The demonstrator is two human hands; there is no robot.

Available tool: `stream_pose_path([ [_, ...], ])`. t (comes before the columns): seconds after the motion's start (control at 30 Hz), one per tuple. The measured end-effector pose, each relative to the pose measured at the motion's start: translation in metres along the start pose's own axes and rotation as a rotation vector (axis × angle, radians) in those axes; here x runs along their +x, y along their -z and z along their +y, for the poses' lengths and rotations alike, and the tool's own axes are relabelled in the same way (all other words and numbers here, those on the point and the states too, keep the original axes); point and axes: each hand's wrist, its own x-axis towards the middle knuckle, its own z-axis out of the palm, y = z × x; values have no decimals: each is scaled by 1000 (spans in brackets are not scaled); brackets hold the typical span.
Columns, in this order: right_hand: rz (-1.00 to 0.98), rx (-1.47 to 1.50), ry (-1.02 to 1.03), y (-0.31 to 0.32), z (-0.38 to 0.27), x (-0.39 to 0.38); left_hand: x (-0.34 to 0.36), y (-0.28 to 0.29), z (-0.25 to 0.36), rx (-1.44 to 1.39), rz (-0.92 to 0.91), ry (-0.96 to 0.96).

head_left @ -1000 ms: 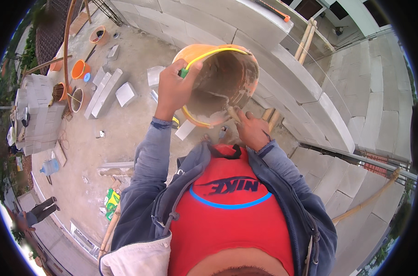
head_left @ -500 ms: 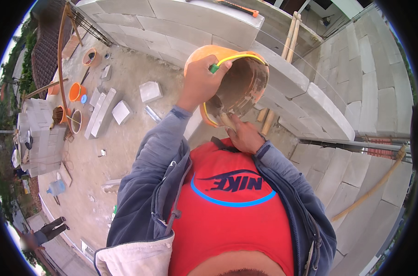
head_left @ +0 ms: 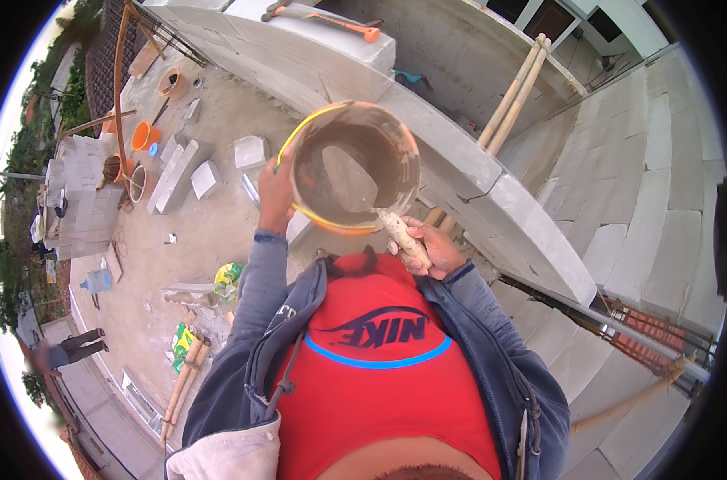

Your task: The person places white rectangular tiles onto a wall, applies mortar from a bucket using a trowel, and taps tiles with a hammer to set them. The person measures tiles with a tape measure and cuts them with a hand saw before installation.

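Holding trowel (head_left: 397, 232) with blade (head_left: 352, 178) inside bucket's open rim (head_left: 416, 164).

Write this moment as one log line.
left hand: holding bucket | right hand: gripping trowel handle | trowel blade: inside bucket | orange-ended tool: atop block wall

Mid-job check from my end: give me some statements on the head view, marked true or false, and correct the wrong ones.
1. The left hand holds the bucket at its rim. True.
2. The right hand is empty. False: it grips a trowel by its handle.
3. The trowel's blade is inside the bucket. True.
4. The bucket's mouth faces away from the camera. False: it faces the camera, showing the inside.
5. The block wall has nothing lying on it. False: an orange-gripped tool lies on top.
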Motion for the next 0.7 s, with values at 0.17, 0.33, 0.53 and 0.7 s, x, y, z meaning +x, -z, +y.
stream_pose_path([
  [0.17, 206, -136, 124, 47, -60, -13, -48, 21, -78, -61, 216, 162],
  [0.33, 758, -1412, 734, 128, -109, 45, -84, 37, -105, -68, 381, 192],
  [0.53, 890, -1889, 345, 114, -109, 99, -134, 76, -109, 141, 523, 182],
  [0.7, 986, -1925, 475, 159, -55, 130, -145, 93, -104, 114, 576, 128],
])
